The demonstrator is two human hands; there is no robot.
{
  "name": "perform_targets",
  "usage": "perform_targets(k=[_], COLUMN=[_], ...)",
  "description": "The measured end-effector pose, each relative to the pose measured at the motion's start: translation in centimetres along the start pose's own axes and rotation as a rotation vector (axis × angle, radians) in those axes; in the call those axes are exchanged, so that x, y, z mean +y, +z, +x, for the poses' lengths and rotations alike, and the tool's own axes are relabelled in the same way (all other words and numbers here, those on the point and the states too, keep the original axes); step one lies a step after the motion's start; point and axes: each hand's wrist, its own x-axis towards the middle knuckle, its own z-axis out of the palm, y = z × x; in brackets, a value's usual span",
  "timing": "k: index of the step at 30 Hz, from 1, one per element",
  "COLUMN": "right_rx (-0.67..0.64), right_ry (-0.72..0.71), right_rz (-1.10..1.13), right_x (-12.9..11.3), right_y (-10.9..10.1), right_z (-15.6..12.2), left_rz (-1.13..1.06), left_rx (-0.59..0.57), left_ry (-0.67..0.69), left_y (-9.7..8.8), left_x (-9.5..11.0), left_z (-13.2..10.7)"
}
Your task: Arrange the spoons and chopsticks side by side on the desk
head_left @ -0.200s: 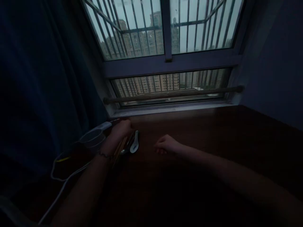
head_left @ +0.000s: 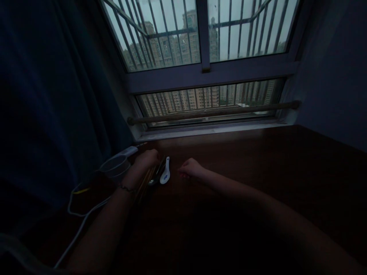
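Chopsticks (head_left: 142,184) run under the left hand (head_left: 146,159), whose fingers curl over their far ends, likely pinning them flat; dimness hides whether they truly grip. A white spoon (head_left: 165,175) lies just right of those fingers on the surface (head_left: 243,168). The right hand (head_left: 189,168) rests nearby, fingers clenched on nothing.

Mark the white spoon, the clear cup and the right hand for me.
white spoon (head_left: 164,177): head view, on its bowl.
clear cup (head_left: 116,171): head view, on its side wall.
right hand (head_left: 189,168): head view, on the back of the curled hand.
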Motion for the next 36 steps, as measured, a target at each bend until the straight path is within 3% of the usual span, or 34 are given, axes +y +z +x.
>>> perform_targets(k=[5, 9, 19, 36], right_rx=[0.057, 0.056, 0.27, 0.35], right_ry=[-0.007, -0.07, -0.045, 0.039], right_rz=[-0.089, -0.066, -0.376, -0.494], right_x=[1.6, 3.0, 1.3, 0.6], right_y=[3.2, 4.5, 5.0, 6.2], right_z=[3.3, 3.3, 0.3, 0.4], left_rz=[0.025, 0.032, 0.021, 0.02], left_rx=[-0.087, -0.119, -0.149, -0.157], left_ry=[-0.038, -0.081, -0.074, -0.099], left_y=[1.3, 2.4, 4.3, 5.1], left_x=[-0.1, 0.0, -0.8, -1.4], left_z=[0.8, 1.1, 2.4, 3.3])
